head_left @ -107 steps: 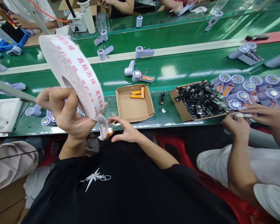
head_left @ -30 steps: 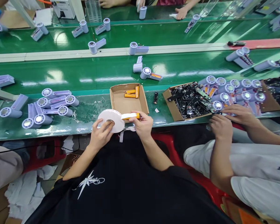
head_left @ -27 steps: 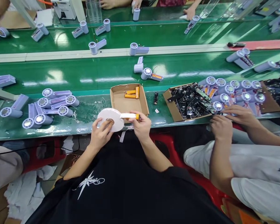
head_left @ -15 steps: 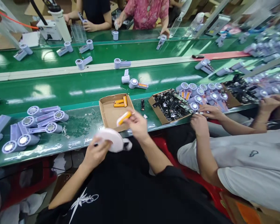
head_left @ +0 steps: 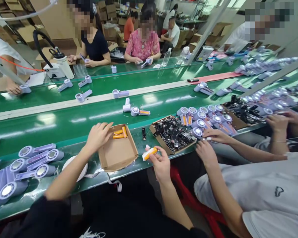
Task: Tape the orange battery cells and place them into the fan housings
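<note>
My right hand [head_left: 161, 164] pinches an orange cylindrical battery [head_left: 152, 152] with white tape at one end, in front of the bench edge. My left hand [head_left: 97, 136] reaches over the left side of a shallow cardboard box [head_left: 121, 153], its fingers extended and nothing visible in them. Inside that box, close to those fingers, lie several orange batteries [head_left: 118, 136]. A roll of white tape [head_left: 75, 169] rests on the bench, partly covered by my left forearm. Its loose strip trails over the bench edge.
Several lilac fan housings [head_left: 37, 162] lie at left. A black part [head_left: 143, 133] sits beside a box of black circuit boards [head_left: 172, 134]. A co-worker's hands [head_left: 210, 150] work close on the right. Beyond runs a green conveyor [head_left: 99, 112] carrying more housings.
My left hand has let go of the tape roll, now on the bench, and moved up to the box. My right hand still holds the battery, now right of the box. The view has tilted upward.
</note>
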Tool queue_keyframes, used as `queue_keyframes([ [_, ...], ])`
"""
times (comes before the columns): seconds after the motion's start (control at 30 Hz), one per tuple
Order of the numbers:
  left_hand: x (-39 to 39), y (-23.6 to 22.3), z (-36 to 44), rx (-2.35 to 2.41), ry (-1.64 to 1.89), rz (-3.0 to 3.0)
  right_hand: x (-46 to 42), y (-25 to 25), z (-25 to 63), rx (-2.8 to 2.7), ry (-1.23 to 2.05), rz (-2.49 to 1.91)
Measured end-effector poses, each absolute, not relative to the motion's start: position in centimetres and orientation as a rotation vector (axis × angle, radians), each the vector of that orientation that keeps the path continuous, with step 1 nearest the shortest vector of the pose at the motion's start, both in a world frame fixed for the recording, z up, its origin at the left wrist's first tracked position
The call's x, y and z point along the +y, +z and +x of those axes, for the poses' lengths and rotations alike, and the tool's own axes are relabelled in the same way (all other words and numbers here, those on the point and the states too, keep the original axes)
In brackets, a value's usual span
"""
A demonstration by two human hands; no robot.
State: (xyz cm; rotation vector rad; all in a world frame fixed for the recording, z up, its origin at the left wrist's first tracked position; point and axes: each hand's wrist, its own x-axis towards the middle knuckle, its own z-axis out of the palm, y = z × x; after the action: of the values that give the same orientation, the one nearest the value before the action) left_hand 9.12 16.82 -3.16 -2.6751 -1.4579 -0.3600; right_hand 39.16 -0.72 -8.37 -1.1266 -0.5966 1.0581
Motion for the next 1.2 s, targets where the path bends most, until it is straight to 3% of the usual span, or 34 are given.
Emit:
queue_keyframes([
  [0.17,31.5,-0.7,24.8,-1.491,0.122,-2.723,-1.0,-7.9,38.3,-0.702,1.138,-1.099],
  [0.3,35.3,-1.5,28.6,-1.531,0.204,-2.718,-1.7,-8.4,39.1,-0.747,1.141,-1.086],
  [0.7,33.9,0.1,9.1,-1.545,0.612,-2.762,3.7,-8.8,41.7,-0.832,1.234,-1.002],
  [0.97,34.4,-4.1,9.3,-1.760,0.497,-2.780,14.5,-3.5,35.7,-1.296,1.028,-0.810],
  [1.2,36.2,-5.0,8.8,-1.851,0.228,-2.885,28.3,-3.5,33.2,-1.848,0.766,-1.192],
])
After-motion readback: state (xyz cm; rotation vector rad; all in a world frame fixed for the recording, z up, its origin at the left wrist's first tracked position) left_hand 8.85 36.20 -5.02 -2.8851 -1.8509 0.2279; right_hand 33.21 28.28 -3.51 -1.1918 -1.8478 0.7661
